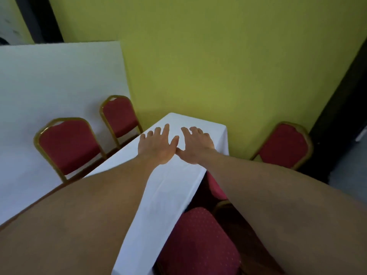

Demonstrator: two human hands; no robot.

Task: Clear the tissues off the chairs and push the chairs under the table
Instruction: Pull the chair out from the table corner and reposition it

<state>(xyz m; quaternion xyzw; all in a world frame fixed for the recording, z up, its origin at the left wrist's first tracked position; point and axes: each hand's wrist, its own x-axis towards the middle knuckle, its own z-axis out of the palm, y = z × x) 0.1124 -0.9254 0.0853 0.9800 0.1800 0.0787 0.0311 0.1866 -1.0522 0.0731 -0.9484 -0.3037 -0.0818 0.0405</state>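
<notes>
Chair (198, 241) beside table (168, 185); left grip (157, 144), right grip (195, 145) above.

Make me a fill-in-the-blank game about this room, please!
The tablecloth is ___.
The chairs have ___ cushions.
The left hand and right hand hold ___.
Missing words: white; red; nothing.
</notes>
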